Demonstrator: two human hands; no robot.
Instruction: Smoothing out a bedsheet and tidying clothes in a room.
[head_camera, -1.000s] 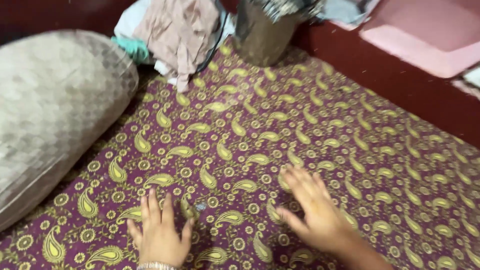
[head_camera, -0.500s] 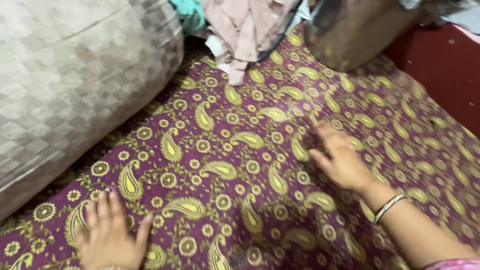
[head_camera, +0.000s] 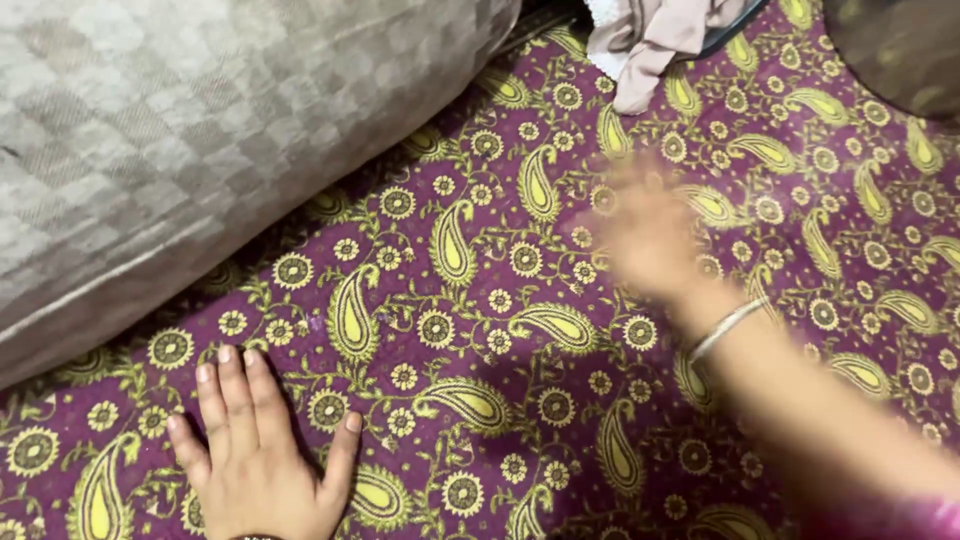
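Note:
A purple bedsheet (head_camera: 470, 330) with yellow paisley and flower print covers the surface below me. My left hand (head_camera: 255, 450) lies flat on it near the bottom left, fingers spread, holding nothing. My right hand (head_camera: 645, 235) is stretched out over the sheet toward the upper middle; it is blurred with motion, palm down, and looks empty. A thin silver bangle (head_camera: 725, 330) sits on my right wrist.
A large grey checked bolster pillow (head_camera: 190, 140) fills the upper left, resting on the sheet. A crumpled pinkish cloth (head_camera: 655, 40) lies at the top middle. A dark round metal container (head_camera: 900, 45) stands at the top right corner.
The view has moved in closer to the pillow. My right hand has swept farther forward across the sheet. My left hand stays flat, a little to the right in view.

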